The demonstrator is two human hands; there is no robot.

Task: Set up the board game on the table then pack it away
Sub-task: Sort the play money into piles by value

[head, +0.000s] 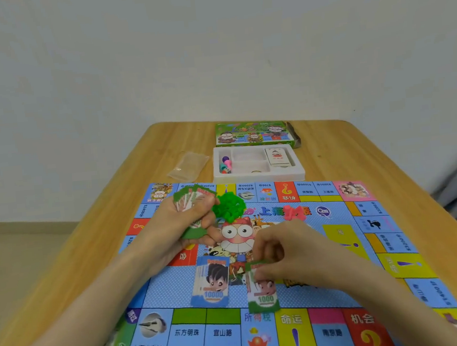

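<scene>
The colourful game board (327, 283) lies flat on the wooden table. My left hand (190, 226) is shut on a fanned stack of green play money (193, 195) above the board's far left part. My right hand (282, 248) pinches a green 1000 note (262, 292) at its top edge, on the green pile in the board's middle. A blue 10000 note pile (212, 281) lies to its left. A heap of green plastic houses (228, 207) sits beside my left hand, and red pieces (291, 212) lie further right.
A white plastic tray (299, 166) behind the board holds pawns, dice (225, 165) and a card deck (277, 157). The green box lid (254, 132) lies beyond it. An empty clear bag (189, 166) rests left of the tray. Wall close behind the table.
</scene>
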